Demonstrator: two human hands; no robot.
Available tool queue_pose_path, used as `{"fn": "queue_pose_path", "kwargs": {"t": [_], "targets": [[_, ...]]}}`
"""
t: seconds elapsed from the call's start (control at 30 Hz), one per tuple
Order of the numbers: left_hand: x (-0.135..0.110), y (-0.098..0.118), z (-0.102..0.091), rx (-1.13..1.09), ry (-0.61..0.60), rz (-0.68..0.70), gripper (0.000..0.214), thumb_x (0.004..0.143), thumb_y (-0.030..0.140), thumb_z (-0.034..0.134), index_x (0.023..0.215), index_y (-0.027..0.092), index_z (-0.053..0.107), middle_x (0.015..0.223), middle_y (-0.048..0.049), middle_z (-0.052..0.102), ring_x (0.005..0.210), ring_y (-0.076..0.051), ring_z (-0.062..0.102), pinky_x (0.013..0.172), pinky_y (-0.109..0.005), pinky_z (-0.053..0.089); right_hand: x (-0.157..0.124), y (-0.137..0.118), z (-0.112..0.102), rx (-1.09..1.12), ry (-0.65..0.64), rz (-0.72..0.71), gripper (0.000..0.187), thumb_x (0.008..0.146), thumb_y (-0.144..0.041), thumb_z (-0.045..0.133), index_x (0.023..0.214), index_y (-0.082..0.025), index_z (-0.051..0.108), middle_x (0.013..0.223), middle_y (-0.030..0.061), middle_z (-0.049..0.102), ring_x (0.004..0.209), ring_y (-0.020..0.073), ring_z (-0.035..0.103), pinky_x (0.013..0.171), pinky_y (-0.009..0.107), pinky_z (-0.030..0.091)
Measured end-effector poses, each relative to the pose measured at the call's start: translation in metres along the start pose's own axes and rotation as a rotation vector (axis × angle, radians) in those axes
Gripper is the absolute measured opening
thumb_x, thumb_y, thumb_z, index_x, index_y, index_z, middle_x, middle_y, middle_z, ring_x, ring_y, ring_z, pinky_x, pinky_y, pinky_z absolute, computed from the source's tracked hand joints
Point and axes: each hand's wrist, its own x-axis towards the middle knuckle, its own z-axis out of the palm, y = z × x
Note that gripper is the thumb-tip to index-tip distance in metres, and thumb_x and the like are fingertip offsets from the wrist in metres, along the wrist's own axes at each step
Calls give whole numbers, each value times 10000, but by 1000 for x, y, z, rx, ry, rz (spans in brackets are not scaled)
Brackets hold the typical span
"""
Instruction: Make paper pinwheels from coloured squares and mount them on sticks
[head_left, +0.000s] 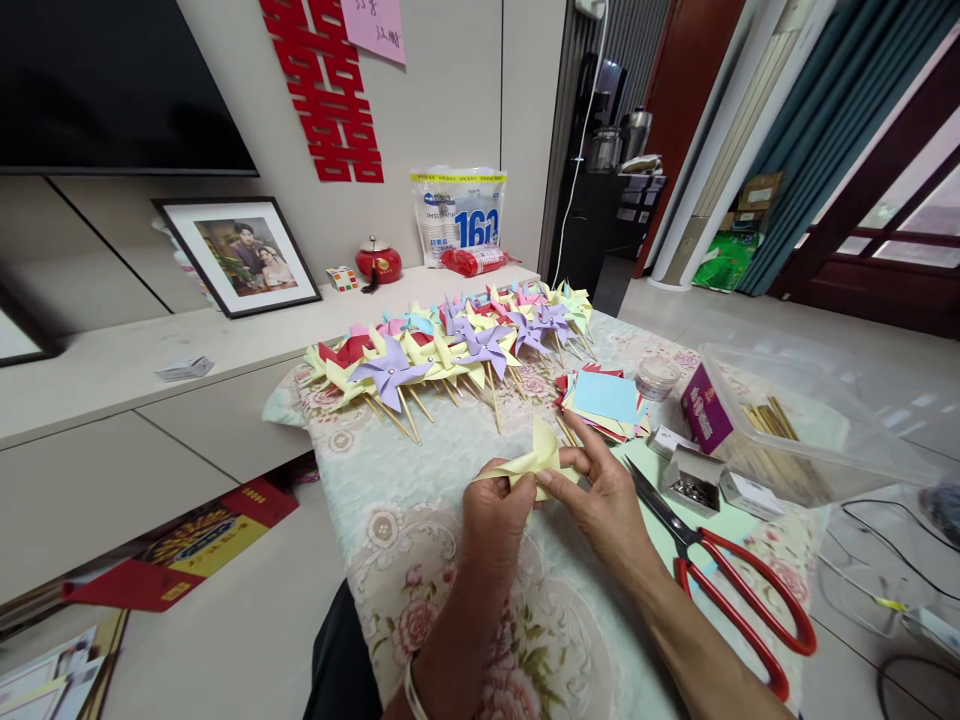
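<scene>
A pale yellow folded paper piece [534,458] is held between both hands above the flowered tablecloth [420,540]. My left hand [495,520] is closed, pinching its lower left part. My right hand [600,500] pinches its right side with thumb and fingers. Beyond the hands lies a row of several finished paper pinwheels [450,350] on wooden sticks, in yellow, purple, pink and blue. A stack of coloured paper squares [606,398] lies just past my right hand.
Red-handled scissors [735,590] lie right of my right arm. Small boxes of pins [694,485], a small round jar [657,378] and a clear plastic tub [810,430] with wooden sticks stand at the right. A low cabinet [150,400] with a framed photo runs along the left.
</scene>
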Motion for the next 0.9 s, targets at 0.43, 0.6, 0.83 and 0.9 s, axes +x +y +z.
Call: {"fn": "queue_pose_path", "kwargs": {"t": [0.43, 0.6, 0.83, 0.9], "targets": [[2, -4, 0, 57, 36, -6, 179, 621, 243, 741, 707, 173, 600, 583, 19, 696, 537, -138, 606, 555, -242, 508, 4, 12, 3, -74, 124, -63, 726, 679, -317, 761, 1365, -158, 582, 670, -42, 686, 852, 241, 687, 1004, 459, 399], [1, -2, -1, 94, 31, -17, 176, 640, 250, 741, 755, 145, 659, 601, 3, 705, 550, -145, 617, 553, -237, 497, 4, 14, 2, -51, 122, -39, 716, 667, -313, 768, 1342, -147, 597, 680, -35, 686, 879, 250, 687, 977, 459, 422], [2, -6, -2, 97, 41, -25, 185, 609, 235, 764, 754, 145, 692, 580, 19, 682, 547, -155, 621, 566, -251, 502, 3, 14, 2, 6, 110, -6, 647, 672, -317, 779, 1290, -187, 639, 708, -36, 691, 697, 191, 674, 791, 384, 521], [2, -6, -2, 94, 38, -33, 191, 604, 226, 764, 764, 143, 700, 592, 15, 691, 557, -159, 629, 567, -249, 499, 3, 13, 3, 25, 113, -10, 623, 665, -307, 786, 1264, -195, 658, 708, -34, 691, 662, 184, 669, 729, 364, 541]]}}
